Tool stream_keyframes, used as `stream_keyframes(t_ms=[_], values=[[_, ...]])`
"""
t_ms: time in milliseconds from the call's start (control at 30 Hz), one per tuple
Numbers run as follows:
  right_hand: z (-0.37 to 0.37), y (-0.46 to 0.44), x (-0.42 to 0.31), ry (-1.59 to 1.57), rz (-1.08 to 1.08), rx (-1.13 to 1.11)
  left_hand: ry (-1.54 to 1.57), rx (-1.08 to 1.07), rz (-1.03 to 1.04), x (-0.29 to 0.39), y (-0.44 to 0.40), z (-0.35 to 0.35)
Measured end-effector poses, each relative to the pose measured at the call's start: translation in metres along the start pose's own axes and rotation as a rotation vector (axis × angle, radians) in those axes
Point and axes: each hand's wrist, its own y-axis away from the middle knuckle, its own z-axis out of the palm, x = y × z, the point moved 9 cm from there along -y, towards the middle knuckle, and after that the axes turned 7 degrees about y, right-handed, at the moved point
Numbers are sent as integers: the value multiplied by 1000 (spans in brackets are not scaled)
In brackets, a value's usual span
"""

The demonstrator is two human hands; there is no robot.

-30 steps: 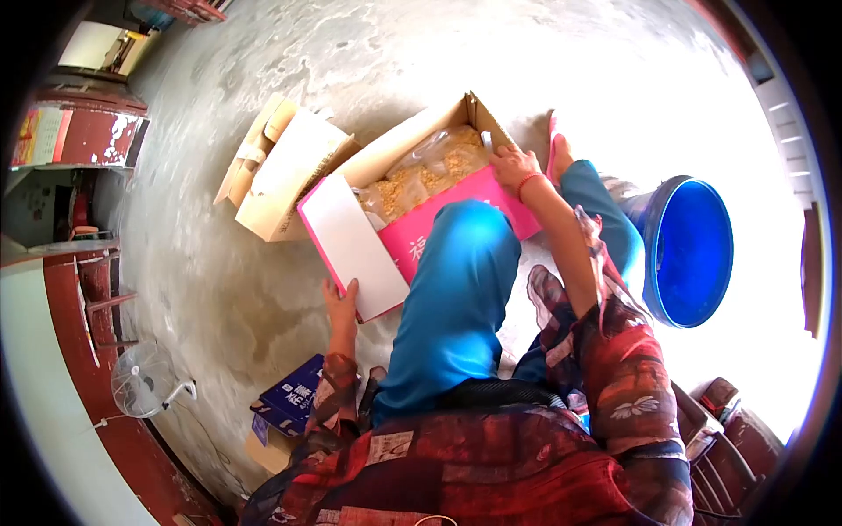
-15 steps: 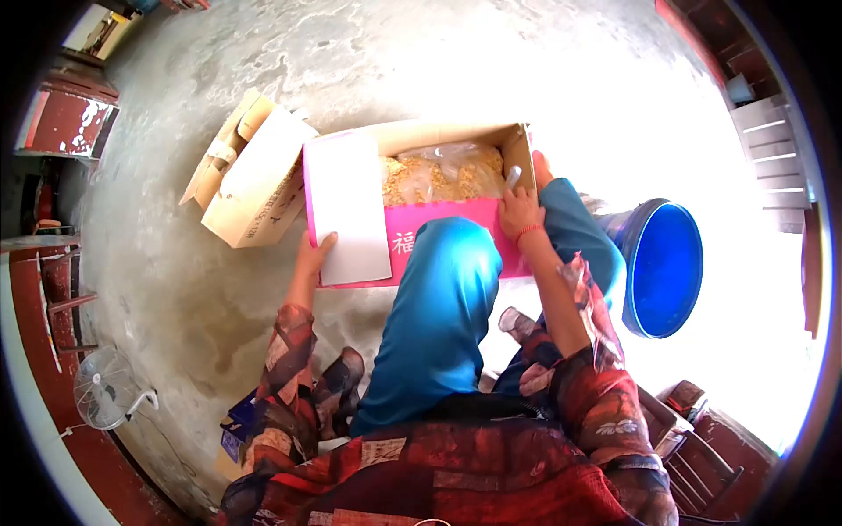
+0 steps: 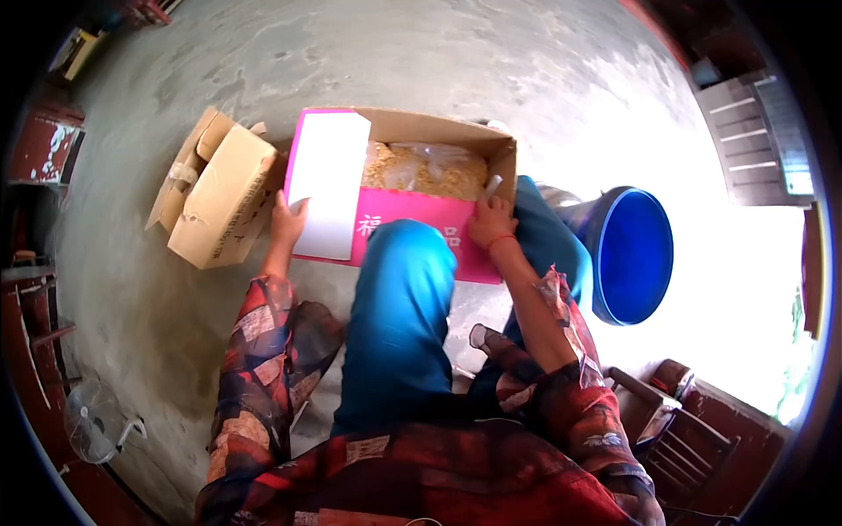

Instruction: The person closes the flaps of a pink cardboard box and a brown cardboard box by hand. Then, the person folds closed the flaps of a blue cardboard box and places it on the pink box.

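Note:
An open pink cardboard box (image 3: 412,210) lies in front of my knees, one white-faced flap (image 3: 329,184) folded over its left part. Inside are clear plastic bags of yellowish grains (image 3: 430,167). My left hand (image 3: 288,219) grips the box's left edge, thumb on the white flap. At the right end, my right hand (image 3: 491,219), with a red band at the wrist, holds the front right corner; a small pale object (image 3: 494,185) sticks up beside its fingers. My blue-clad knee covers part of the pink front.
Left of the box stands an open brown carton (image 3: 224,210). A blue barrel (image 3: 633,254) lies open-end outward at the right. A fan (image 3: 95,421) is at the lower left, a wooden chair (image 3: 693,438) at the lower right, and a slatted object (image 3: 745,140) at the upper right.
The pink box has turned from a slant to nearly level, both hands staying on its ends. The view has shifted, and the blue box at the lower left is out of sight.

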Motion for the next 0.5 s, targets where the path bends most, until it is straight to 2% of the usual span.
stream_keyframes(t_ms=[67,100,133,167,200,267,300,333,400,433,500], values=[[-10,10,1,-16,11,45,-94,-49,-73,8,7,-6],[-15,15,-9,84,-99,164,-102,-46,-50,4,5,-10],[-24,20,-22,183,-209,286,-71,-148,-39,-11,-2,-3],[-26,25,-30,188,-250,248,-42,-248,-31,-13,-5,-2],[-26,30,-31,171,-243,267,-52,-236,-9,0,-6,-15],[-3,39,-43,123,-370,162,-45,-599,19,34,8,-15],[-4,50,-40,99,-346,71,-30,-628,-31,58,16,-23],[3,53,-35,85,-348,84,-42,-616,-22,66,13,-25],[32,49,-19,-53,-293,84,91,-813,63,92,11,-19],[41,43,-13,-71,-310,89,38,-827,43,130,25,-29],[63,35,-11,-34,-355,37,64,-827,148,152,15,-30]])
